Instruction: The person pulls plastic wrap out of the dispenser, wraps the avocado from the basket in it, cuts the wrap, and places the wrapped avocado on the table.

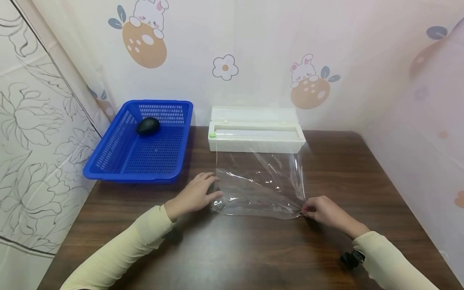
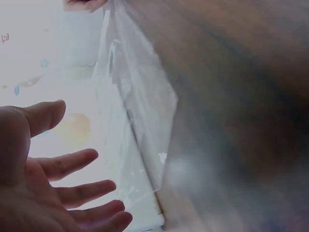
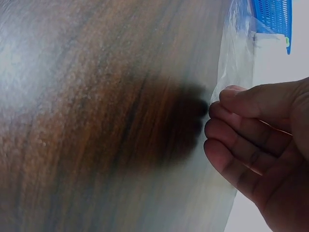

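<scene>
A sheet of clear plastic wrap [image 1: 253, 193] stretches toward me from a white wrap dispenser box [image 1: 257, 146], whose lid stands raised. My right hand [image 1: 322, 211] pinches the near right corner of the wrap between thumb and fingertips; the right wrist view shows the same pinch by the right hand [image 3: 260, 130]. At the sheet's left edge is my left hand [image 1: 197, 191], fingers spread. In the left wrist view the left hand [image 2: 53, 179] has parted, extended fingers with nothing held between them. A green slider [image 1: 212, 135] sits at the left end of the box's front edge.
To the left of the box, a blue plastic basket [image 1: 174, 169] holds a dark avocado-like oval [image 1: 148, 126]. Everything stands on a brown wooden table [image 1: 232, 257]. Patterned curtains [image 1: 261, 36] border the table at the back and sides.
</scene>
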`<action>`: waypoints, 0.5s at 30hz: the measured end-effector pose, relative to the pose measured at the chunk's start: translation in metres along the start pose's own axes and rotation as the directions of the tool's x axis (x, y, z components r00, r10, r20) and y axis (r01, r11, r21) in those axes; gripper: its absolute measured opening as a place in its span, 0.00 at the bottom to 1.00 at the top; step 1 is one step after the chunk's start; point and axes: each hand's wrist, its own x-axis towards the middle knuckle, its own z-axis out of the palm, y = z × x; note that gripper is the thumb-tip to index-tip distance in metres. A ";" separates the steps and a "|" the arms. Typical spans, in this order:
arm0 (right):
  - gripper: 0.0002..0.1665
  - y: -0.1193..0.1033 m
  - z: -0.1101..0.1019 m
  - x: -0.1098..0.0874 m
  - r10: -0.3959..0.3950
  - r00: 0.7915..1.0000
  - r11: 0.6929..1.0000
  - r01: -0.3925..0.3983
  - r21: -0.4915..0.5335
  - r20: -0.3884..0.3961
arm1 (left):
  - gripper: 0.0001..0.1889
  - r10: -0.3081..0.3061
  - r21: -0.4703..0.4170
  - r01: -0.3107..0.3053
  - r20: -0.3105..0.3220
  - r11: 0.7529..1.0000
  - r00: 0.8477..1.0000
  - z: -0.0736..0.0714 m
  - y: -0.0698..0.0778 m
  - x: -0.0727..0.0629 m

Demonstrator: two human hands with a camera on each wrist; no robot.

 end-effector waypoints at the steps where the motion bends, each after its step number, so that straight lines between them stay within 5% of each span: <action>1: 0.09 0.001 0.000 0.000 -0.008 1.000 1.000 0.008 0.006 -0.004 | 0.29 -0.002 0.003 0.002 -0.006 1.000 1.000 -0.002 0.001 0.001; 8: 0.11 0.008 0.003 0.000 -0.107 0.991 0.993 0.110 0.034 -0.084 | 0.31 0.005 0.021 -0.003 -0.069 1.000 0.998 -0.017 0.009 0.004; 15: 0.10 0.002 0.000 -0.001 0.012 1.000 0.999 -0.012 0.038 -0.005 | 0.33 0.012 0.011 -0.010 -0.125 1.000 0.992 -0.029 0.016 0.007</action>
